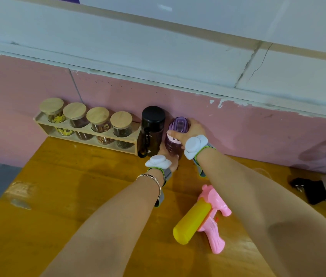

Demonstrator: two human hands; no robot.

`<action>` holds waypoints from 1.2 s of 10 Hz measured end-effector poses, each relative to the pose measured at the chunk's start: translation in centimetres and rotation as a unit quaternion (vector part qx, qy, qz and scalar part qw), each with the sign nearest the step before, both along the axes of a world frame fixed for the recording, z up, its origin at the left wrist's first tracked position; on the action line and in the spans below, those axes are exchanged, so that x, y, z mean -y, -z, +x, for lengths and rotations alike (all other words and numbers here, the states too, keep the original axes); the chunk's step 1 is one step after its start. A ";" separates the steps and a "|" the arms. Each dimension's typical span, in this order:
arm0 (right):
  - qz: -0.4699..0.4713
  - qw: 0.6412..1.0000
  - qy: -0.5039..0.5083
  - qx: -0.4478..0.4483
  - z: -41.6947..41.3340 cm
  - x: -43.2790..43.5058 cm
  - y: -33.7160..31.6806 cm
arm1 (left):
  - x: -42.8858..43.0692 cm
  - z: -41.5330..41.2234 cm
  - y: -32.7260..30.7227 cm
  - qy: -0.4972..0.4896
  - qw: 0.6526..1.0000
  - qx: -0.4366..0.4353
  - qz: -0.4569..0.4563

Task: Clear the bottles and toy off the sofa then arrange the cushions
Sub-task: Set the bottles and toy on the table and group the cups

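Head view: down-forward, close over table (62,212), facing wall (258,134).

Tally on the orange wooden table (78,196)
Four glass jars with round wooden lids (97,120) in one pale wooden rack (90,134); one black plastic bottle (152,128) and one purple translucent bottle (175,142), making two; one pink and yellow plastic toy water pistol (202,216)

Both bare forearms are reaching forward, side by side. The left hand (173,162) is holding the lower part of a translucent purple plastic bottle (172,145), with its fingers curling around it. The right hand (193,129) is gripping the same bottle at its cap. Each wrist is wearing a white strapped device (195,145). The left wrist is also wearing a thin metal bracelet (151,176).
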State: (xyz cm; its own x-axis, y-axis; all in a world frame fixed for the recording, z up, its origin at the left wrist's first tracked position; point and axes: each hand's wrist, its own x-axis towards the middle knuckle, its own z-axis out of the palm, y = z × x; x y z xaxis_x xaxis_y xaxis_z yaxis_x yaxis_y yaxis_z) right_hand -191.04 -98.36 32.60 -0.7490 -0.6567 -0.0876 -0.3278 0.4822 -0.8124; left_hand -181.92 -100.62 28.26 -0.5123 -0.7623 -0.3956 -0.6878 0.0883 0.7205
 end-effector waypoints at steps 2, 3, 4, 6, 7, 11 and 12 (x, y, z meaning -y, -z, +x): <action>-0.012 0.996 0.092 0.015 0.6 -4.5 2.0 | -1.9 1.4 0.2 0.023 0.998 0.062 0.001; 0.024 0.993 0.113 -0.004 0.9 -7.9 3.6 | -3.5 2.0 0.8 0.080 0.995 0.062 0.023; 0.037 0.991 0.128 -0.018 2.0 -11.1 5.4 | -5.8 2.8 1.3 0.140 0.987 0.082 0.020; 0.064 0.990 0.127 -0.016 3.8 -15.5 8.0 | -9.6 3.3 2.6 0.201 0.973 0.108 0.028; 0.058 0.991 0.113 -0.028 4.7 -16.6 8.4 | -10.8 3.6 3.4 0.241 0.961 0.131 0.021; 0.031 0.999 0.014 -0.029 7.5 -21.0 5.1 | -10.7 2.8 2.0 0.236 0.967 0.074 0.066; 0.121 0.977 -0.108 -0.142 7.7 -21.6 4.3 | -9.0 2.3 -0.1 0.228 0.969 0.058 0.081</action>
